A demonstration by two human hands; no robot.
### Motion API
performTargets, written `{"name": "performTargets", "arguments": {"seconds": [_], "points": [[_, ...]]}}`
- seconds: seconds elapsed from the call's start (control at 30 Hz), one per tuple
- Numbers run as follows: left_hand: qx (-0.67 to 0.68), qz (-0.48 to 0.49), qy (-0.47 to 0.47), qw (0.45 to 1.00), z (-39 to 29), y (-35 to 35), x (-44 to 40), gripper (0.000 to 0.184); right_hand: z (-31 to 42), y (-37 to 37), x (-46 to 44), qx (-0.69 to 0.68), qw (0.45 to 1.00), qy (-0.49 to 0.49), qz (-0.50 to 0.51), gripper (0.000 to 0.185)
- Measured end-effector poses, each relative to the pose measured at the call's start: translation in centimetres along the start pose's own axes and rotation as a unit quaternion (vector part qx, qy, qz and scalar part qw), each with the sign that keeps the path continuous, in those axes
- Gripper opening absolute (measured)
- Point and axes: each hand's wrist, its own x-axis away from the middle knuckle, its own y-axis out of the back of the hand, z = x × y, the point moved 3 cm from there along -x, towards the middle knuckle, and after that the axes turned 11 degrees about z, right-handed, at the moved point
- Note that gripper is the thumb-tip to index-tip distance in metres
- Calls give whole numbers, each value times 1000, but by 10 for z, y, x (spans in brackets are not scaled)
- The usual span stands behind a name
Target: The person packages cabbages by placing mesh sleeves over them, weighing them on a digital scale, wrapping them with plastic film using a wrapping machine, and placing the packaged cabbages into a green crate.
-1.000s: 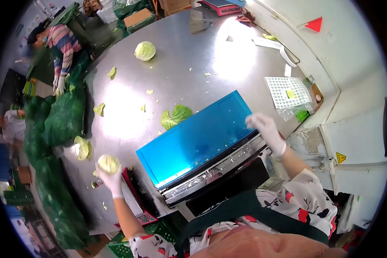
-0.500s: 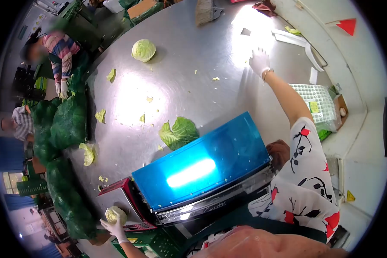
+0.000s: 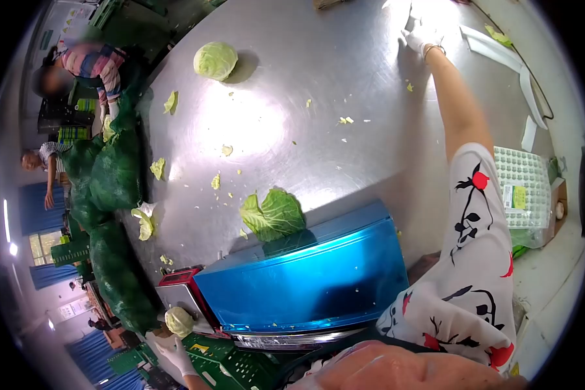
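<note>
My left hand (image 3: 175,357), in a white glove, is at the lower left with its fingers apart. Just above its fingertips a trimmed pale cabbage (image 3: 179,322) sits at the near edge of a red-framed metal machine (image 3: 187,298). My right hand (image 3: 424,37), also gloved, stretches far across the steel table (image 3: 344,149) into bright glare. Its fingers are curled by a thin dark shape, which the glare hides too much to name. A larger green cabbage (image 3: 215,60) stands farther back. A loose cabbage leaf (image 3: 273,214) lies behind the blue cover (image 3: 299,273).
Green net sacks (image 3: 116,273) line the table's left edge, where a co-worker in a striped top (image 3: 92,62) bends over them. A green crate (image 3: 221,364) is below my left hand. White egg-tray-like packaging (image 3: 523,185) stands at the right wall. Leaf scraps (image 3: 157,169) dot the table.
My left hand has come off the small cabbage, which stays on the machine. My right hand has reached farther across the table, and its fingers have curled. The view has shifted.
</note>
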Motion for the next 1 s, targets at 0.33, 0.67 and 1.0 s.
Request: {"name": "performTargets", "arguments": {"seconds": [0.33, 0.67, 1.0], "points": [[292, 70, -235, 924, -256, 54, 30, 50, 82, 184, 267, -570, 720, 354, -177, 28], [530, 233, -492, 650, -346, 49, 128, 60, 146, 195, 505, -736, 438, 262, 445, 12], [799, 396, -273, 361, -221, 33, 175, 13, 226, 180, 713, -688, 592, 238, 345, 10]]}}
